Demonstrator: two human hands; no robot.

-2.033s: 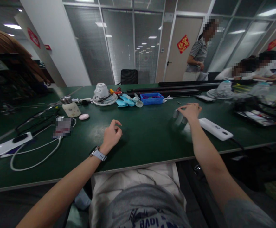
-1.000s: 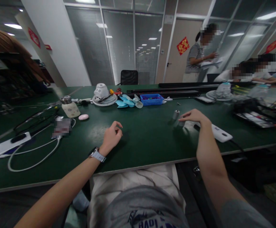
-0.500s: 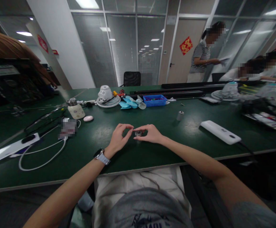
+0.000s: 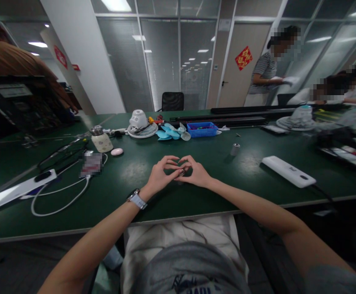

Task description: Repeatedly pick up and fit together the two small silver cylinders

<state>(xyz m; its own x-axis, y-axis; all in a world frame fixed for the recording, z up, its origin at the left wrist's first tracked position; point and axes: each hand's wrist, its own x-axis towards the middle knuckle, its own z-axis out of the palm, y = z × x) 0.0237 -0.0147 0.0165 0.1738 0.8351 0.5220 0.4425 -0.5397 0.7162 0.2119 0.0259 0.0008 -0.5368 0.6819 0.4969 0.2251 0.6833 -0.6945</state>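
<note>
Above the green table, a small round metal piece (image 4: 182,172) sits between my fingertips, partly hidden by them. My right hand (image 4: 196,174) pinches it, thumb below and fingers curved over the top. From the other side my left hand (image 4: 160,174), a watch on its wrist, reaches the same piece with thumb and a finger; its other fingers are bent and apart. The fingertips of both hands meet around the piece, so its exact shape is unclear. A small metal cylinder (image 4: 235,149) stands upright on the table, to the right of my hands.
A white power bank-like box (image 4: 289,171) with a cable lies right. Behind are a blue tray (image 4: 202,129), light-blue fan blades (image 4: 170,132) and a white fan part (image 4: 139,122). Left are a cream bottle (image 4: 102,141), a pink oval object (image 4: 117,152) and a white cable (image 4: 58,213). Other people are nearby.
My left hand has come in to the right, its thumb now at the metal piece. My right hand's fingers are raised and more curved. The view has shifted slightly.
</note>
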